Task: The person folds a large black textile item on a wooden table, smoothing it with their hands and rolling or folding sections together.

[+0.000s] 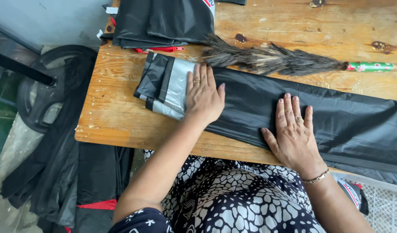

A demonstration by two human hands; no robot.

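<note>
2 bare hands lie flat, palms down and fingers spread, on a long black fabric cover [336,116] spread across a wooden table [116,125]; neither hand grasps anything, both simply press. The left hand [203,97] rests on the folded end [164,88] of the cover, where the fabric is turned back in layers and shows a silver-grey lining edged with black strips. The right hand [293,131] presses the flat black run further along, near the table's front edge, with a ring on 1 finger and a bracelet [317,177] at the wrist. The cover's long axis runs from the folded end at the left hand, past the right hand, and off the right side of the view, sloping slightly toward the wearer; the left hand is the nearer to the fold, the right hand to the unfolded length. Just beyond the cover, nearly parallel to it, lies 1 feather duster [267,58] with dark bristles and a green patterned handle [371,67] pointing right. At the table's far edge sits a stack of folded black covers [164,21] with red trim and a small white-and-red label at its upper right corner. More black fabric with a red strip [97,205] hangs below the table on the left, beside a dark round weight plate [47,95]. A white mesh basket [379,203] shows at lower right.
</note>
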